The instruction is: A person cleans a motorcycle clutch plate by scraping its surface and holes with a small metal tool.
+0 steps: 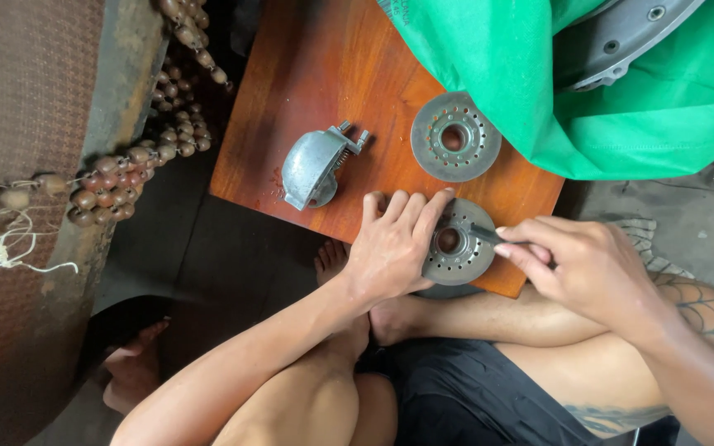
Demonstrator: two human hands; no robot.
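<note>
On the near edge of a reddish wooden table (324, 74), seen from the head camera, a round grey metal disc (460, 248) with a ring of small holes and a central hole lies flat. The left hand (392, 248) rests on the disc's left side, fingers pressed together and laid flat over its rim, holding it down against the wood. The right hand (576, 264) comes in from the right, thumb and fingers pinched around a thin dark tool (486, 234) whose tip points into the disc near the central hole.

Farther back on the table lies a second perforated disc (455, 136), well apart from the first. To its left sits a domed grey metal housing (314, 169) with a small bracket at its top. A green cloth (539, 74) covers the far right corner, with a curved metal part (621, 37) lying on it. Strings of brown beads (126, 169) hang at the left. The person's bare knees and feet show below the table.
</note>
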